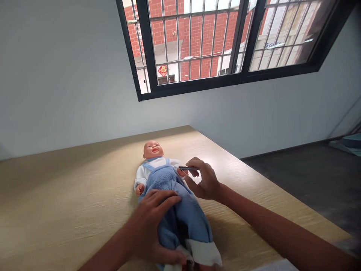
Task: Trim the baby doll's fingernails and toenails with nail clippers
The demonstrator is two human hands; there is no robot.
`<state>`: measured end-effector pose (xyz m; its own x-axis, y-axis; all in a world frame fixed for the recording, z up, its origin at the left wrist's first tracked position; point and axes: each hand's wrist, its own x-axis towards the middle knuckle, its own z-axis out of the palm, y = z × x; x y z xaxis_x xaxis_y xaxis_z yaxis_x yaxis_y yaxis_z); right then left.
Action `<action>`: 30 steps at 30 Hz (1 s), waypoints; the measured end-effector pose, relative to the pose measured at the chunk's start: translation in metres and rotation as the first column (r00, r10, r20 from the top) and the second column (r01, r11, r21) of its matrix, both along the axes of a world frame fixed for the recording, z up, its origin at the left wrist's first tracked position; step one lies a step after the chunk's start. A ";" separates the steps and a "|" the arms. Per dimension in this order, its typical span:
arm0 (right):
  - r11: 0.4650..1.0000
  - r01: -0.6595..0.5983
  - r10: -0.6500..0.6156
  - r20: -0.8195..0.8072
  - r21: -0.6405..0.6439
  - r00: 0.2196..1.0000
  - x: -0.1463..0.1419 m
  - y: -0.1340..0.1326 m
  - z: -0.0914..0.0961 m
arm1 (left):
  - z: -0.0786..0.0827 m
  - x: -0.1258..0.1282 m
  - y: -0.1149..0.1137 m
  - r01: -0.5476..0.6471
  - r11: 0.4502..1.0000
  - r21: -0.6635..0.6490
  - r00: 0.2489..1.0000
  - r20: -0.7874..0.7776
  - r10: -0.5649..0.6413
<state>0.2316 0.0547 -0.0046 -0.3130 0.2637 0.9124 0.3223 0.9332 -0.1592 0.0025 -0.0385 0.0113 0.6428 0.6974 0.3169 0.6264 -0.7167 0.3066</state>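
Observation:
A baby doll (153,150) in blue fleece overalls (184,214) and a white shirt lies on its back on a light wooden table (70,195), head toward the wall. My left hand (153,222) lies on the doll's belly and hip, fingers spread flat over the overalls. My right hand (204,180) is beside the doll's far arm and pinches a small dark metal tool (187,169), perhaps nail clippers, held at the doll's hand.
The table runs to a grey wall with a barred, dark-framed window (225,45) above it. The table's right edge (282,192) drops to a dark floor. Something pale blue (348,145) lies on the floor at far right.

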 end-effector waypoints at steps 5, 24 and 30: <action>0.997 -0.001 0.007 0.079 -0.075 0.997 0.000 0.003 -0.006 | 0.001 -0.018 0.025 -0.039 0.999 -0.037 0.997 0.072 0.041; 0.991 -0.048 0.068 0.160 -0.128 0.985 -0.004 0.003 -0.015 | -0.007 0.016 0.018 -0.400 0.913 0.078 0.915 -0.027 0.403; 0.993 -0.081 0.097 0.191 -0.090 0.977 -0.007 -0.004 -0.014 | -0.014 0.018 0.019 -0.439 0.894 0.091 0.898 0.080 0.432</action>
<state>0.2245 0.0510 -0.0181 -0.5076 0.2979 0.8085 0.2709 0.9459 -0.1784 0.0208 -0.0192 -0.0026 0.2611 0.8646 0.4293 0.8670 -0.4056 0.2895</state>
